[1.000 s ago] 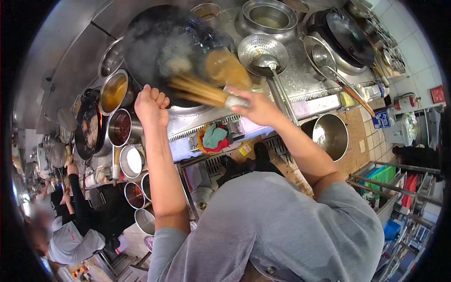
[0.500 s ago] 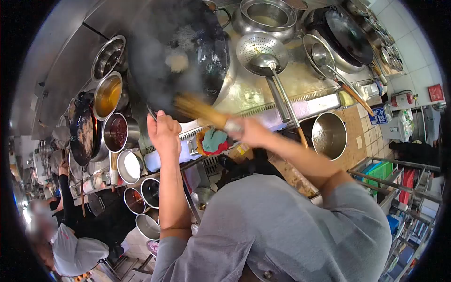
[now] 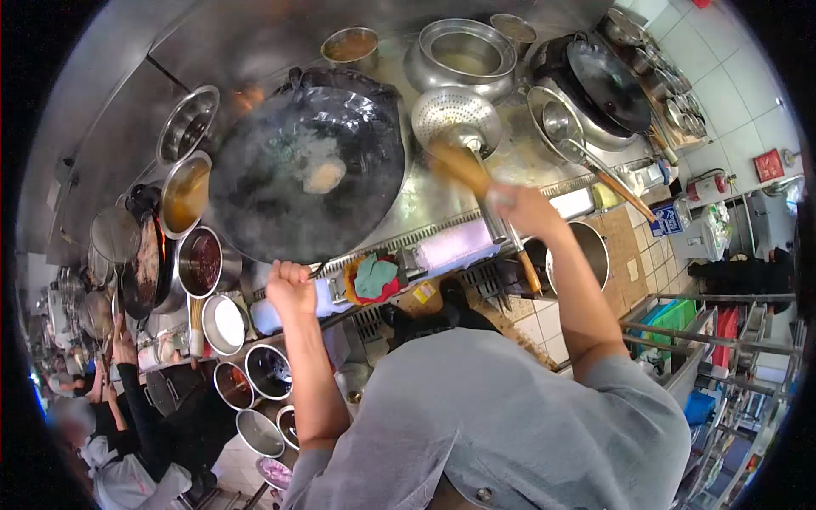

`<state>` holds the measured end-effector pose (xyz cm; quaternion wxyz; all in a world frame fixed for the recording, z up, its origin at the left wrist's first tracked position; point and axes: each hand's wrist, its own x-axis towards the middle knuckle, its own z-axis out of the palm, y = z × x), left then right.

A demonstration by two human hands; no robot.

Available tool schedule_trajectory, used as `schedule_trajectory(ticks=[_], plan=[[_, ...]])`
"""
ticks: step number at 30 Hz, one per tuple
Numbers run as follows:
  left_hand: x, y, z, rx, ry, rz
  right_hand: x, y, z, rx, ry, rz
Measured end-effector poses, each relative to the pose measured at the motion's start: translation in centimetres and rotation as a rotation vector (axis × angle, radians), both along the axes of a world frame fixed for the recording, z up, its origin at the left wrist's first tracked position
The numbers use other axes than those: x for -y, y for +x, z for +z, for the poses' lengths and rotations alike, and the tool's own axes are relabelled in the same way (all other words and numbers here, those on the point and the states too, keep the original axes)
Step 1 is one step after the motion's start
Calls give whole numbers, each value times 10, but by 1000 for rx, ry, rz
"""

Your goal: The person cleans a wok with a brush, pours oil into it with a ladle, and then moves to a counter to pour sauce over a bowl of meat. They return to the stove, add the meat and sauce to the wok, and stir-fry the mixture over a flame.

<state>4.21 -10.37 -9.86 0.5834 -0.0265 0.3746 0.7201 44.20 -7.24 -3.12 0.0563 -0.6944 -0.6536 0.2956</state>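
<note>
A large black wok (image 3: 255,212) sits on the range, steaming, with a pale patch (image 3: 325,176) inside that I cannot make out clearly. My left hand (image 3: 291,291) is closed at the wok's near rim, apparently round its handle, which the fingers mostly hide. In my right hand (image 3: 529,212) is a bamboo wok brush (image 3: 463,167), its bristles smeared by motion. The brush is right of the wok, over the lower edge of a perforated skimmer (image 3: 455,110). A ladle (image 3: 466,136) lies in the skimmer, its handle pointing toward me.
Metal bowls of amber liquid (image 3: 184,197) and dark red sauce (image 3: 202,262) stand left. A lidded black wok (image 3: 608,85) is at right. Folded cloths (image 3: 374,278) lie along the front ledge. A co-worker (image 3: 127,459) stands at lower left; a rack (image 3: 714,340) is at right.
The wok has come down toward me and lies flatter, my left hand lowering with it. My right hand has swung the brush from above the wok's near edge to the right, over the skimmer.
</note>
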Motion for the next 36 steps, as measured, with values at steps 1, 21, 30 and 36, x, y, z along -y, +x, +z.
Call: schedule_trajectory(ticks=[1,21,30,36], plan=[[-7,9,-6,39,30,24,5,1,-18,44,32,154],[-48,58,-32,-2107,211,144,33,86,-109,-473,173,-442],[-55,58,-38,-2159,211,-198,-313,118,-96,-504,5,-417],[-53,58,-34,-2132,140,-196,-316,128,-68,-2233,-592,-734]])
